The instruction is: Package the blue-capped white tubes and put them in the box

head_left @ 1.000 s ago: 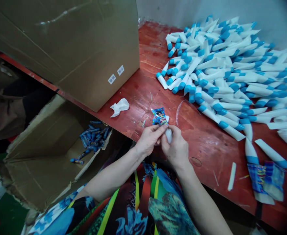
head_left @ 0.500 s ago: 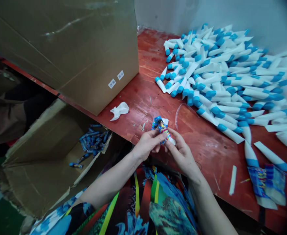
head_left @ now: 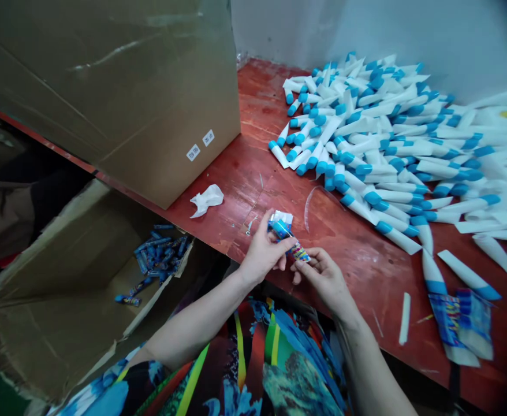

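Observation:
A small blue-capped tube (head_left: 297, 250) with a bright printed wrapper is held over the table's front edge, its blue end pointing up and left. My left hand (head_left: 263, 251) is closed round its upper part, thumb across it. Behind the tube, partly hidden, printed film sleeves (head_left: 284, 218) with a pale end also sit in my left hand. My right hand (head_left: 324, 276) pinches the tube's lower end between thumb and fingers. On the red table (head_left: 253, 173) lies a large heap of white paper-rolled tubes with blue ends (head_left: 366, 156).
A tall cardboard box (head_left: 162, 104) stands at the back left. Below the table edge, an open carton (head_left: 63, 312) holds several blue wrapped tubes (head_left: 160, 254). Crumpled white paper (head_left: 207, 200), a white strip (head_left: 405, 319) and flat printed sleeves (head_left: 461, 326) lie on the table.
The tube has been turned, so its blue end and lettering now show instead of the cartoon figure. My right hand has shifted down to the tube's lower end. The view has moved slightly.

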The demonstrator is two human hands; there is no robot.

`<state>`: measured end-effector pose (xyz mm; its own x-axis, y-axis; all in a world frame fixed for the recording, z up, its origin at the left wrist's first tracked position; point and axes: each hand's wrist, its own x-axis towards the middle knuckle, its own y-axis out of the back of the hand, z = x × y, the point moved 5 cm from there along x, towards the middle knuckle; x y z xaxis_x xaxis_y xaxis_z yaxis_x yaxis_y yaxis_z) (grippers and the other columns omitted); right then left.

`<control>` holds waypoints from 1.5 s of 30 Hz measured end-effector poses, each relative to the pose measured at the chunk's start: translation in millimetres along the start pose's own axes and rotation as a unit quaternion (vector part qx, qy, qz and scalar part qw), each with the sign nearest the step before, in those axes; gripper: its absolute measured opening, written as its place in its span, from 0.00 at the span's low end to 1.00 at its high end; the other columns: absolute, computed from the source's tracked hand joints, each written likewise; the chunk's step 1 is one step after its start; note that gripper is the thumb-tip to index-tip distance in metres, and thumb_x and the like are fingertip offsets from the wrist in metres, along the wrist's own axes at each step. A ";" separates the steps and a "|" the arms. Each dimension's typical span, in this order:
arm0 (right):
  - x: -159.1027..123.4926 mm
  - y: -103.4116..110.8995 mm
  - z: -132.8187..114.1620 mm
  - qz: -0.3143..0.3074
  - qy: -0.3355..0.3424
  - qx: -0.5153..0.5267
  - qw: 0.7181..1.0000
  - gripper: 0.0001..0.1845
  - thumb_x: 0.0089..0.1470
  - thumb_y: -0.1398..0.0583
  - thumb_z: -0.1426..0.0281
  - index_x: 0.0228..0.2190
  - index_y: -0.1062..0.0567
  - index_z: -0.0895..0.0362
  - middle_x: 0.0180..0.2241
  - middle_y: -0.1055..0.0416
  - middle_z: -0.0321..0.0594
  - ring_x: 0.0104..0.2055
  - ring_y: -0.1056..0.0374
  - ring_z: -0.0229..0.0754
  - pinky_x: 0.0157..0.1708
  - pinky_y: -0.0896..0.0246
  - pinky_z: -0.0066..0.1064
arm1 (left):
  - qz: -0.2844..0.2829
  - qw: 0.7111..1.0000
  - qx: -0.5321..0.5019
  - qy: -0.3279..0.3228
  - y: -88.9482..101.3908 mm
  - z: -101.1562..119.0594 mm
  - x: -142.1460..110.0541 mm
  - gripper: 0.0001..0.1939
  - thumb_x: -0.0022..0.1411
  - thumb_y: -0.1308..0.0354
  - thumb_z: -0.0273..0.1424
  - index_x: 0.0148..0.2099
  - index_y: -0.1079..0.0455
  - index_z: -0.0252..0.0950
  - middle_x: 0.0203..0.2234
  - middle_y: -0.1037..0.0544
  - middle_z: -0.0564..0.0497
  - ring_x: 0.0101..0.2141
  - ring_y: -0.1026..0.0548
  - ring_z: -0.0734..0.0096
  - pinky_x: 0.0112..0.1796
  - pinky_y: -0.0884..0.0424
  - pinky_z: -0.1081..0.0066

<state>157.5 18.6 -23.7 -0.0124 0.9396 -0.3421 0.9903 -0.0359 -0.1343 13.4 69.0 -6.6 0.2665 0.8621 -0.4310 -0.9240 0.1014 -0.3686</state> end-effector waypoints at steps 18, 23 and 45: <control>104.5 114.5 -73.0 0.254 0.098 -0.654 0.706 0.27 0.62 0.42 0.63 0.58 0.27 0.64 0.53 0.27 0.66 0.55 0.32 0.68 0.51 0.36 0.57 | 0.170 0.872 0.453 -0.079 51.5 10.8 19.7 0.15 0.56 0.29 0.41 0.36 0.26 0.37 0.25 0.25 0.52 0.28 0.29 0.67 0.32 0.39 0.69; 105.9 107.3 -59.6 0.267 0.096 -0.657 0.698 0.25 0.64 0.45 0.64 0.58 0.28 0.62 0.52 0.29 0.64 0.54 0.32 0.66 0.50 0.36 0.57 | 0.144 0.940 0.300 -0.076 61.4 2.7 28.3 0.17 0.54 0.31 0.35 0.23 0.36 0.37 0.18 0.33 0.56 0.23 0.36 0.75 0.28 0.43 0.71; 55.4 -29.7 -33.9 0.096 0.105 -0.076 0.987 0.23 0.46 0.31 0.57 0.41 0.30 0.52 0.27 0.32 0.28 0.26 0.38 0.37 0.29 0.38 0.32 | 0.090 0.996 -0.011 0.001 23.4 8.5 16.2 0.26 0.55 0.27 0.46 0.24 0.37 0.36 0.12 0.39 0.60 0.13 0.44 0.84 0.18 0.54 0.75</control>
<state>132.1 83.3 -7.1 0.1901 0.9710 -0.1453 0.9812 -0.1830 0.0612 -6.2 89.6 -15.2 0.0976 0.8648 -0.4925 -0.9508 -0.0652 -0.3027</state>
